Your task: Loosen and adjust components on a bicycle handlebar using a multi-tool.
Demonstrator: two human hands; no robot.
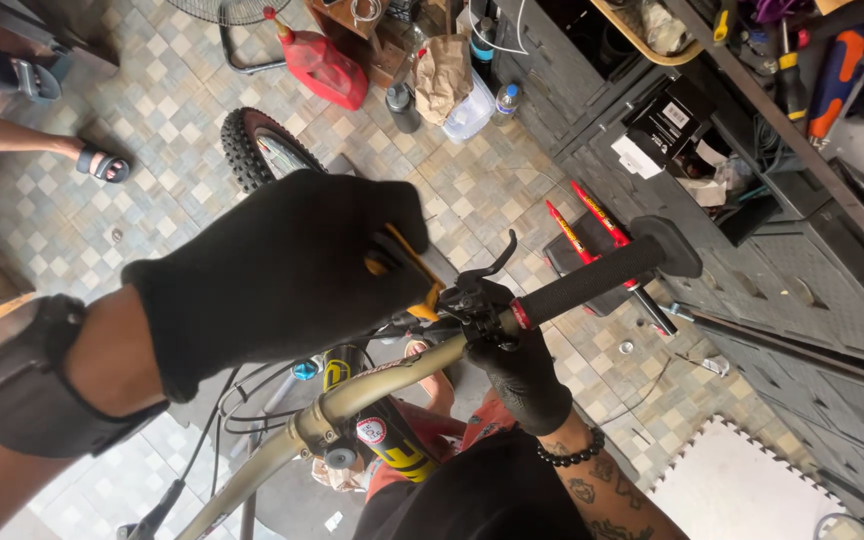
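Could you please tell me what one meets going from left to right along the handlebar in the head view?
Stem clamp → left hand with a yellow-handled tool → brake lever → right hand → black grip.

Even, bright daylight, soft shadows; wide-angle bending at the edges; near black-gloved left hand (282,275) slightly blurred.

Floor (432,190): small checkered tiles, beige and grey. Beyond the hands: red fuel can (324,65), crumpled paper bag (442,72), fan base (242,50). Right of the hands: dark cabinet drawers (802,290), cluttered tool shelf (832,80). Lower right: white foam mat (732,490).
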